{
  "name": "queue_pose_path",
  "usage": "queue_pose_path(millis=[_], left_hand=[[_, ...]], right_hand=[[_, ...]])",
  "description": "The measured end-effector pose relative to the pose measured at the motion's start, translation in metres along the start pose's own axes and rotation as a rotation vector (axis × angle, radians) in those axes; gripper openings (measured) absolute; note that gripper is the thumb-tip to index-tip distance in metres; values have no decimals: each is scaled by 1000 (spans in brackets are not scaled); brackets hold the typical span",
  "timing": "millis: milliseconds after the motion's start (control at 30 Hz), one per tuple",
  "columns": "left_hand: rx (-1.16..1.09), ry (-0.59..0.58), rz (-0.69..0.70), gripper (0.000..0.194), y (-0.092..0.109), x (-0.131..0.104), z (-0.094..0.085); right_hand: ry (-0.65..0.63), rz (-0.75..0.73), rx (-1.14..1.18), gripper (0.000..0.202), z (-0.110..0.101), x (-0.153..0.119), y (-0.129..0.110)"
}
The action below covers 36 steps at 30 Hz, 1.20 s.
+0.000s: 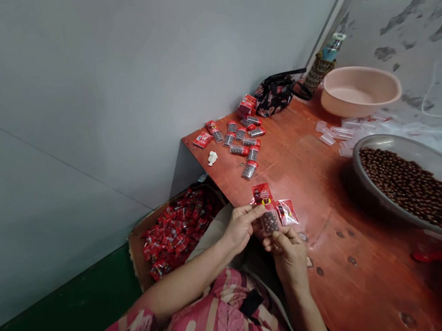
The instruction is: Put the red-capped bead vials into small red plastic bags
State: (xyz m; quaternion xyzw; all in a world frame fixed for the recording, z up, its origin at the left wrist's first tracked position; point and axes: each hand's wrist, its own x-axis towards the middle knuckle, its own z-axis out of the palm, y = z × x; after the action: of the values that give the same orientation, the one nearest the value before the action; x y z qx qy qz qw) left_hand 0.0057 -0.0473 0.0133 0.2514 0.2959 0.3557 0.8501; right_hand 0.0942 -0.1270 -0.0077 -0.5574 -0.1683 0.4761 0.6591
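Both hands meet at the table's near edge on a small clear tube of brown beads [271,222], which has a red printed wrapper [261,191] over its upper end. The fingers of my left hand [241,228] pinch the wrapper where it meets the tube. Lower down, my right hand [290,255] grips the tube's bottom end between thumb and fingers. Just right of the tube lies a flat red packet of wrappers [287,212] on the tabletop. Farther back lie several filled tubes with red tops [250,170], mostly on their sides.
A large grey bowl [428,233] of brown beads [411,185] stands at right. Behind it are empty clear tubes [326,138] and a pink basin [363,107]. A dark patterned bag [275,95] sits by the wall. Left of the table, a cardboard box [138,259] holds red packages [173,234].
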Motion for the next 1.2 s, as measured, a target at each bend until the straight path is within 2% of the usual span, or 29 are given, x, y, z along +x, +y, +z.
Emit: queue_pose_path(millis=[133,267,367,567,633,733,833,900,1067,1133,1200], left_hand=[[-8,-5,20,31,-9,4,-2],[80,98,83,27,-18,1,-3],[114,141,80,28,-21,-4,-2],[-27,152,120,27,-16,-7,4],[-53,116,79,27,-14,-6,3],[4,23,-9,32,-13,-6,-2],[75,-71,-91,38,-13,-8,-4],[65,-73,-71,35,-14,-9,-4],[-32,111,65,30,-16,-8,0],[-1,107,53,33,-18,-8,0],[51,55,26,34,-21,-11,-2]], right_hand=[[43,-92,-211,19,-1,-7,1],[72,-130,-204,20,-1,-9,3],[56,-132,-223,19,-2,-8,6],[80,-333,-457,15,-5,-8,7],[54,-260,-395,14,-3,-8,6],[-4,-85,-99,14,1,-9,6],[-13,-9,88,15,3,-9,8],[5,-22,46,15,1,-9,9],[40,-101,-254,16,-3,-16,8],[48,-109,-272,16,-2,-19,9],[56,-98,-217,16,1,-21,10]])
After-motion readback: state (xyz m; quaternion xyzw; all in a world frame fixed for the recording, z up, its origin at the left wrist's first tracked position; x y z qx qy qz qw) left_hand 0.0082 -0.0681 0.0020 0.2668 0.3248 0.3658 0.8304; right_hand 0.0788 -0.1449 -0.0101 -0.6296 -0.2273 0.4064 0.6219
